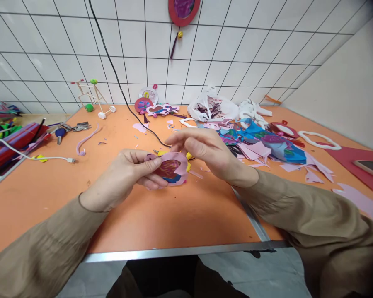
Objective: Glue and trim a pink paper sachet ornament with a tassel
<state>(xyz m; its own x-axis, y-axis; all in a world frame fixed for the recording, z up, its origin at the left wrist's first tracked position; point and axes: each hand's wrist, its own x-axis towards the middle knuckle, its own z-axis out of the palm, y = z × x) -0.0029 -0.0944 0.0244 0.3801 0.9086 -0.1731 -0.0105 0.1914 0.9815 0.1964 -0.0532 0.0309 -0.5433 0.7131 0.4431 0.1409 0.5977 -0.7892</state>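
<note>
My left hand (129,174) holds a small pink-rimmed paper ornament (182,165) above the table, thumb in front and fingers behind. Its middle shows a dark red and blue patterned piece. Just above the ornament's upper right is my right hand (205,151), its fingers bent and drawn together. Whatever they pinch, if anything, is hidden. Behind the ornament lies a yellow glue gun (189,156), mostly covered by the ornament and my right hand. A black cord (124,93) runs down to it.
Pink paper scraps (255,152), blue patterned fabric (279,145) and a white plastic bag (211,105) lie at right. Finished-looking ornaments (144,104) and a stick model (93,97) stand at the back. Keys (60,133) and a white cable (49,158) lie left; a phone (371,167) lies far right.
</note>
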